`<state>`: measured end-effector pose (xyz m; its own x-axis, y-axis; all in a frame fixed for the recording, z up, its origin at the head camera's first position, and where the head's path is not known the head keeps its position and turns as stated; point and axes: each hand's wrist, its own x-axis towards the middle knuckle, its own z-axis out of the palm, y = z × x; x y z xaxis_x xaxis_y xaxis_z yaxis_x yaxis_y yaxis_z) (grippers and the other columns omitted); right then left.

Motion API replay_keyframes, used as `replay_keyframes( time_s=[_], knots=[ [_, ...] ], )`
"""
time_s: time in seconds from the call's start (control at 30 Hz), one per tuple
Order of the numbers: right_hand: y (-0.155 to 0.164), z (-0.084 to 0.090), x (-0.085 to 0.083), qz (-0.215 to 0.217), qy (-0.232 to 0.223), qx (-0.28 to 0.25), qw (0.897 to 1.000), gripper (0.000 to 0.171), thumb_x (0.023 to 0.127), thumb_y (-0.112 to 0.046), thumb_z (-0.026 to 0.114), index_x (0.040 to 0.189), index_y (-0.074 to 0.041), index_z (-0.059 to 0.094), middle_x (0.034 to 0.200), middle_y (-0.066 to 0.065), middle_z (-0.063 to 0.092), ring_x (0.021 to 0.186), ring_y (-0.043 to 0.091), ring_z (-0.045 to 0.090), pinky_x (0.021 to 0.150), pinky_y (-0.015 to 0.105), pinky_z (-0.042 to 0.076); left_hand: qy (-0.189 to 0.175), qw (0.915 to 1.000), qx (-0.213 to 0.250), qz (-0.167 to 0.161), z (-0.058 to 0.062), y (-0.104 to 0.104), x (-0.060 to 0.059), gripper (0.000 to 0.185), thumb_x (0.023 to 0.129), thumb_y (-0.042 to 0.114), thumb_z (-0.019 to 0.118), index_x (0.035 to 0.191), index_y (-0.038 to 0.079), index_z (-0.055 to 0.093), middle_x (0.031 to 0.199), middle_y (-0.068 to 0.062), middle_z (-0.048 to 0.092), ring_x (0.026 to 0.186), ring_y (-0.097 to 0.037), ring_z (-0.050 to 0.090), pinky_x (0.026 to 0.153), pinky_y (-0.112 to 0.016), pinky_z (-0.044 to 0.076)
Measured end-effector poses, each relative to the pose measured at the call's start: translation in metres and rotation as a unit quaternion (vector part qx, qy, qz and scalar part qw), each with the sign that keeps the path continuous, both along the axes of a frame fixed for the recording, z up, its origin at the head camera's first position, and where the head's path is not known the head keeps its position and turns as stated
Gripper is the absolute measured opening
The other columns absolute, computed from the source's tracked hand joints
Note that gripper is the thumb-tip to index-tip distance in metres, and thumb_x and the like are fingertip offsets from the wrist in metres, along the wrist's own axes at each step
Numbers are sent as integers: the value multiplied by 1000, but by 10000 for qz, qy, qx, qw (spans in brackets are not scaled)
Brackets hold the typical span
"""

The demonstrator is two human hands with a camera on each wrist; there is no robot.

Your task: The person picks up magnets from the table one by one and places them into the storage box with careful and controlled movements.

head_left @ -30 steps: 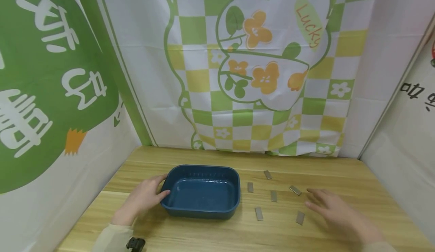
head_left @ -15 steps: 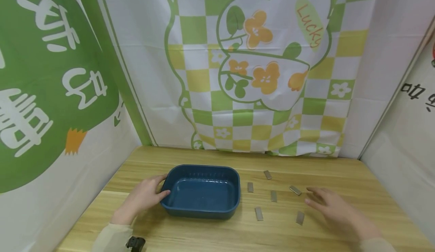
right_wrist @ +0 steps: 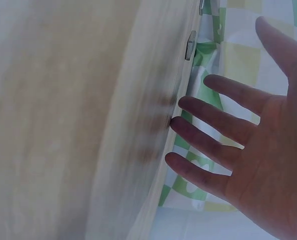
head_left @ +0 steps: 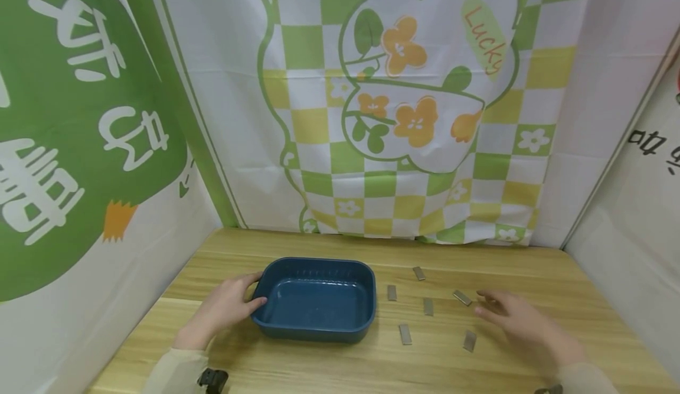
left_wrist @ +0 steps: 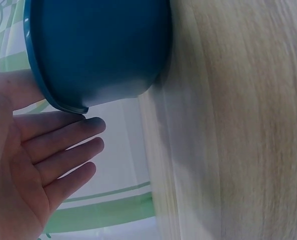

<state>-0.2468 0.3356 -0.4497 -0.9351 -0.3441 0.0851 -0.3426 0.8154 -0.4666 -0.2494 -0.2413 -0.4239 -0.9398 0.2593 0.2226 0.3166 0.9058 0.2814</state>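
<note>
An empty dark blue plastic tub (head_left: pixel 316 299) stands on the wooden table (head_left: pixel 329 370). My left hand (head_left: pixel 247 290) rests against the tub's left end, thumb at the rim. In the left wrist view the left hand (left_wrist: pixel 48 155) has straight fingers beside the tub (left_wrist: pixel 98 50). Several small grey metal plates lie flat to the right of the tub, one (head_left: pixel 461 298) just ahead of my right hand (head_left: pixel 496 310). That hand hovers low over the table, fingers spread and holding nothing. The right wrist view shows the right hand (right_wrist: pixel 248 150) spread, with a plate (right_wrist: pixel 190 45) beyond the fingertips.
Other plates lie at the back (head_left: pixel 419 273), by the tub (head_left: pixel 391 292), in the middle (head_left: pixel 428 306) and nearer me (head_left: pixel 405 334), (head_left: pixel 469 341). Printed cloth walls (head_left: pixel 404 116) close the table on the left, back and right.
My right hand has crept a little forward and left toward the plates. The left hand and the tub have not moved.
</note>
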Motion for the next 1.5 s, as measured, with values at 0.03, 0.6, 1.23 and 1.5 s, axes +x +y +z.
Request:
replay_keyframes(
  time_s=[0.03,0.6,1.23,1.5],
  knots=[
    [0,0,0,7,-13,-10,10000,60,93,-44,55,131,2,51,125,26,58,112,44,56,94,62,43,-4,10000,7,-3,0,0,0,55,83,29,71,128,1,57,126,-18,61,112,-40,59,91,-55,48],
    [4,-6,-13,-80,-108,-100,9999,60,90,-45,60,128,1,54,121,21,61,109,40,58,92,61,44,62,9999,82,-66,-1,-2,-3,54,81,28,73,125,-1,59,121,-19,63,109,-40,60,89,-55,49],
    [1,-6,-25,3,-294,-193,9994,60,87,-43,64,128,0,54,121,18,62,102,31,62,89,54,49,-11,9998,212,-61,1,-2,-3,54,81,27,73,125,-1,59,122,-18,63,110,-40,60,90,-55,48],
    [2,-10,-33,118,-148,-193,9996,60,85,-42,67,126,0,56,120,17,62,103,32,61,89,55,49,-79,9994,313,-96,3,-3,-3,50,81,26,73,123,1,61,121,-17,64,110,-40,60,90,-56,48]
  ],
)
